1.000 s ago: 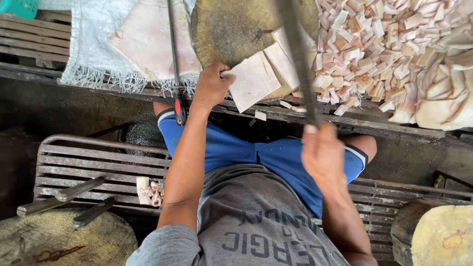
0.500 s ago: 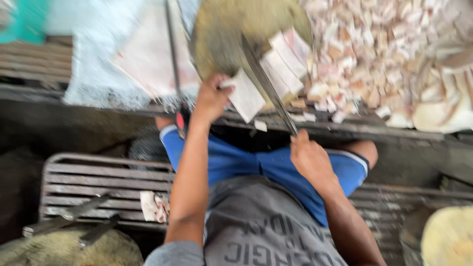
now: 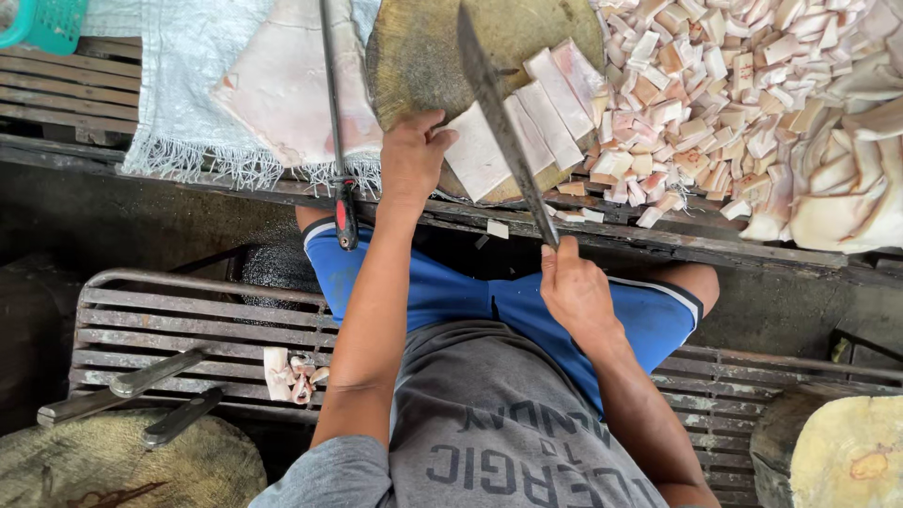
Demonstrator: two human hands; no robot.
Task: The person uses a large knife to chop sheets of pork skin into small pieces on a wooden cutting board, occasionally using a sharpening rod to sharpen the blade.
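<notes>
My right hand (image 3: 576, 292) grips the handle of a long dark knife (image 3: 499, 118), its blade raised over the strips of pale meat (image 3: 527, 122) on a round wooden chopping block (image 3: 423, 56). My left hand (image 3: 412, 155) rests on the near end of the strips and the block's edge, pressing them down. The strips lie side by side across the block's right half. I sit on a metal slatted bench (image 3: 169, 329), in blue shorts and a grey shirt.
A heap of cut meat cubes (image 3: 734, 85) and larger slabs (image 3: 847, 188) fills the right of the wooden table. A red-handled sharpening rod (image 3: 334, 122) lies beside a white cloth (image 3: 188, 85) with a meat slab. Knives (image 3: 122, 390) rest on the bench near another block (image 3: 113, 470).
My right hand has come down and in, bringing the knife from high up to just over the strips. My left hand stays on the meat.
</notes>
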